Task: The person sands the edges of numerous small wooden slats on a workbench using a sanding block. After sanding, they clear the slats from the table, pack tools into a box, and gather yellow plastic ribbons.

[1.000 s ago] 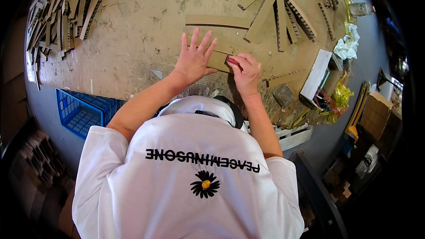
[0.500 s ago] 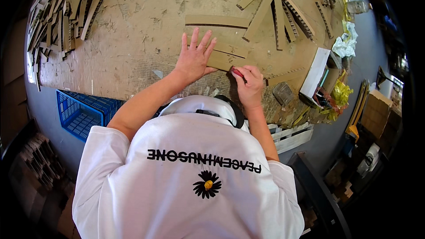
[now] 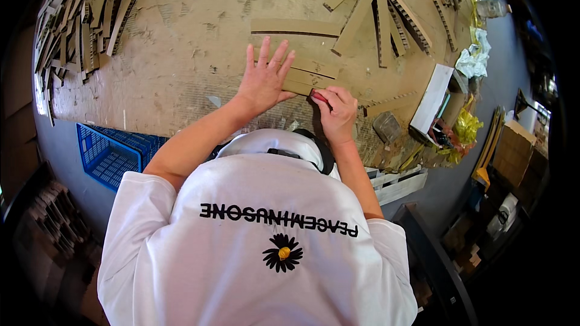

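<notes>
One red tool (image 3: 320, 96) sits in the curled fingers of the right hand (image 3: 338, 115), at the right end of a cardboard strip (image 3: 300, 84); the strip's long axis runs left to right, angling slightly nearer, beneath the left hand (image 3: 264, 84), laid flat, fingers wide; a loose strip (image 3: 295, 26) lies beyond

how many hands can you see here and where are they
2. The left hand is spread flat over cardboard strips; the right hand, to its right, grips a small red tool. No others show.
</notes>
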`<control>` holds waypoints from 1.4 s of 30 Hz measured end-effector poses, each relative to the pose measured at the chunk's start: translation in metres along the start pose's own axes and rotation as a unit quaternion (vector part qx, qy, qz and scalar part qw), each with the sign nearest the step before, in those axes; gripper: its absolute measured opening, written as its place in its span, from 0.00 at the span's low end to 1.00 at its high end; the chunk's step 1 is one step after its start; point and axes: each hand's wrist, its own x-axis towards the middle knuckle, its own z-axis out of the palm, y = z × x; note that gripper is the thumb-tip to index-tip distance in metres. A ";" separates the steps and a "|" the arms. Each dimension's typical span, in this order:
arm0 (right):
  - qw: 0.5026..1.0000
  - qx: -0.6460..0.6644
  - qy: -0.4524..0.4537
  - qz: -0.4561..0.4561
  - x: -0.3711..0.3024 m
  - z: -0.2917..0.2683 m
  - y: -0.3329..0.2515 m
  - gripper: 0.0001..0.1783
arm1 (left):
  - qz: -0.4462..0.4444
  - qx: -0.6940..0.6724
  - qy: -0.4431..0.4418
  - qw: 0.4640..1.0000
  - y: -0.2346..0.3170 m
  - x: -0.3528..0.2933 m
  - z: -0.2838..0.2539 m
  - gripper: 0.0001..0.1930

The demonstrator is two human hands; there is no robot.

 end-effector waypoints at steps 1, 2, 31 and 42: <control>1.000 0.001 0.000 0.002 0.000 0.000 0.000 0.07 | 0.000 -0.001 0.001 1.000 0.000 0.000 0.000 0.50; 1.000 -0.001 -0.001 0.005 0.000 0.000 0.000 0.07 | 0.000 -0.003 0.004 1.000 0.000 0.000 0.000 0.50; 0.999 -0.024 -0.004 0.021 -0.002 0.000 -0.012 0.07 | 0.043 -0.003 0.011 0.999 0.004 0.009 -0.016 0.47; 0.962 0.215 0.108 0.129 0.060 -0.045 -0.035 0.08 | -0.171 0.096 0.156 0.968 -0.195 -0.064 -0.118 0.42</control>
